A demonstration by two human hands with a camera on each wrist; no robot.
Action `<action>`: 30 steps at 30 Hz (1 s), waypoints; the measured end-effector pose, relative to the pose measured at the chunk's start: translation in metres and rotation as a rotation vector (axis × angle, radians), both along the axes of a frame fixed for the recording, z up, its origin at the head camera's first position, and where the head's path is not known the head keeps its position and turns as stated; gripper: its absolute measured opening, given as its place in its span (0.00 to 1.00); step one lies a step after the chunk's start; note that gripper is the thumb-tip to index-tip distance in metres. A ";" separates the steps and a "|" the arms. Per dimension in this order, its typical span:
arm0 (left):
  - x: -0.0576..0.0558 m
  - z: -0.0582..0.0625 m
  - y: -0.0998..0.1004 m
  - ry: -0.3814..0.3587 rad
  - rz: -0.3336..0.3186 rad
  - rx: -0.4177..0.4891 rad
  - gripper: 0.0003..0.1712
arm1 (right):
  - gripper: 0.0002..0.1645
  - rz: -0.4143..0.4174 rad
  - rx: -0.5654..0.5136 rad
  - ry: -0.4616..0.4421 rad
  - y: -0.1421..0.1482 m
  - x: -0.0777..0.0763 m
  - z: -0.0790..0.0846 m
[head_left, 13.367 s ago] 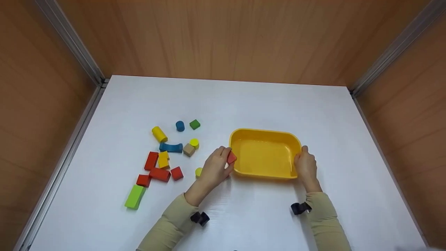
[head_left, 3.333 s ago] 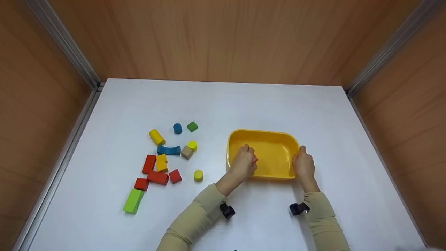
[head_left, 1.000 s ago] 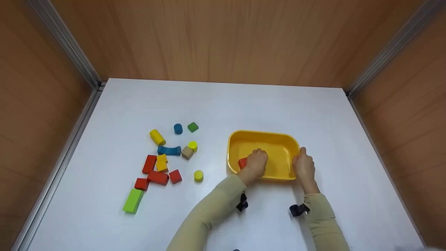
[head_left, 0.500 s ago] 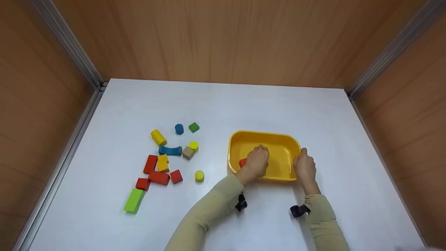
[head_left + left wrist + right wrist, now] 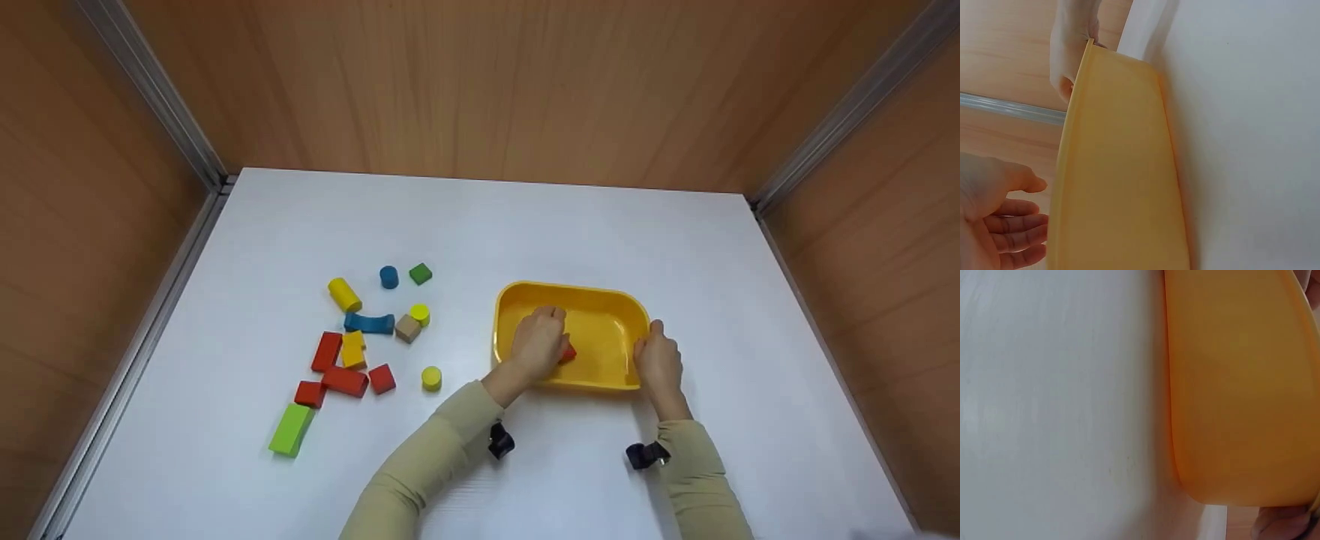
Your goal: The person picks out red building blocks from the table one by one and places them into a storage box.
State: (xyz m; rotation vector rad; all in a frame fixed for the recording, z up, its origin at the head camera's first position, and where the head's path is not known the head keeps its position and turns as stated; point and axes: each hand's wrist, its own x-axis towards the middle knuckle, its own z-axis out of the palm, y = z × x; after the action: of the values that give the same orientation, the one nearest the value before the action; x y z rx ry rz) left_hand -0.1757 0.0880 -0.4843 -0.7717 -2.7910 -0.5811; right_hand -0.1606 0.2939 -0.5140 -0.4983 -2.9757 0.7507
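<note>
Left hand (image 5: 538, 343) hangs slack-fingered over the red block (image 5: 568, 351); I'd lift straight out while my right hand (image 5: 658, 363) grips the yellow tray (image 5: 570, 291) rim.

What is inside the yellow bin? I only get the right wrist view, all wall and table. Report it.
Observer: In the head view, one red block lies on the floor of the yellow bin.
Operator: Tell me what the left hand is doing.
Observer: The left hand is over the bin, beside that block. The left wrist view shows its fingers straight, holding nothing.
Operator: Give me the right hand too.
Observer: The right hand grips the bin's right rim, thumb up along the edge.
</note>
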 end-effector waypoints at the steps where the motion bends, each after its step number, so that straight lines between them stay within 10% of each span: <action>1: 0.001 0.001 -0.003 0.018 -0.004 0.011 0.13 | 0.13 -0.003 -0.002 -0.003 0.000 0.000 0.000; 14: 0.010 0.003 -0.044 0.204 -0.064 0.106 0.11 | 0.14 -0.007 -0.019 -0.013 0.001 0.001 0.000; 30: 0.026 -0.003 -0.099 0.089 0.019 0.019 0.13 | 0.12 0.022 0.009 0.046 0.001 0.001 -0.003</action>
State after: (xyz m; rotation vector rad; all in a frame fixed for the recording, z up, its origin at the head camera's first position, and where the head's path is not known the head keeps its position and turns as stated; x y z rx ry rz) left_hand -0.1495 -0.0109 -0.4869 -0.7472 -2.7054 -0.5549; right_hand -0.1599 0.2950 -0.5167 -0.4422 -2.9452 0.7402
